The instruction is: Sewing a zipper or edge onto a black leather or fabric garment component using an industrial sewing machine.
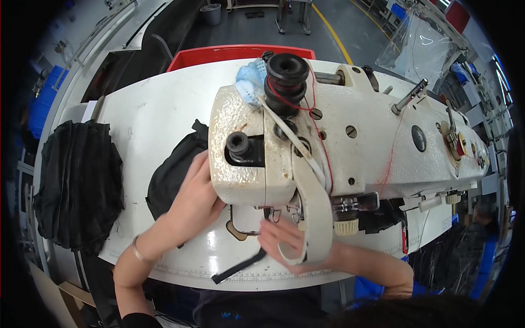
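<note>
A cream industrial sewing machine (383,158) with red thread stands over a white table (131,98). My left hand (188,202) reaches beside the machine head onto a black fabric piece (167,175), its fingertips hidden behind the head. Under the head, my right hand (281,246) has its fingers together on a narrow black strap (238,265) near the presser foot (268,213), partly covered by a curved cream bar (320,229). A blue crumpled cloth (249,82) is tucked by the black knobs on top.
A pile of black fabric pieces (76,186) lies at the table's left. A red bin (191,54) sits behind the far edge, with a grey bucket (210,13) on the floor beyond. More dark fabric (383,216) shows under the machine's right part.
</note>
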{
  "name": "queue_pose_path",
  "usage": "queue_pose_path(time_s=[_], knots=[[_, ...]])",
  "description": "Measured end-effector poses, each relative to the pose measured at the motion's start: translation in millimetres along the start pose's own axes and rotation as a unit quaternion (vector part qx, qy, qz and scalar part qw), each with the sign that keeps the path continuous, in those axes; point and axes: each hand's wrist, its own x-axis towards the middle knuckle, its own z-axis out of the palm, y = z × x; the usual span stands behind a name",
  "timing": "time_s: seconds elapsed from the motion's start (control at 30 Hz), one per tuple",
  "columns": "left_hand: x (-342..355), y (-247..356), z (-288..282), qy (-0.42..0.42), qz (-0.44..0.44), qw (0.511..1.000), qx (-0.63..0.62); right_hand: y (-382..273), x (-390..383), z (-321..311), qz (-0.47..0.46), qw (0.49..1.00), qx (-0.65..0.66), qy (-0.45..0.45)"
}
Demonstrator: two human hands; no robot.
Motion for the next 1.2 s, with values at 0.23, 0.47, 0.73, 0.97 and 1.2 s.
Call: queue_pose_path(time_s=[0.23,0.47,0.73,0.97,1.2], knots=[[-104,35,-20,0.084,-0.096,0.981,0.146,-68,8,-6,-0.129,0.947,0.274,0.106],[-45,93,-100,0.110,-0.118,0.984,-0.067,-12,65,9,0.214,0.930,0.240,0.179],[-28,72,-127,0.061,-0.116,0.988,-0.085,5,86,54,0.254,0.887,0.295,0.248],[-31,25,-126,0.008,-0.182,0.978,-0.101,13,62,44,0.237,0.881,0.350,0.213],[-28,42,-46,0.074,0.068,0.994,0.049,4,77,28,0.273,0.873,0.349,0.204]])
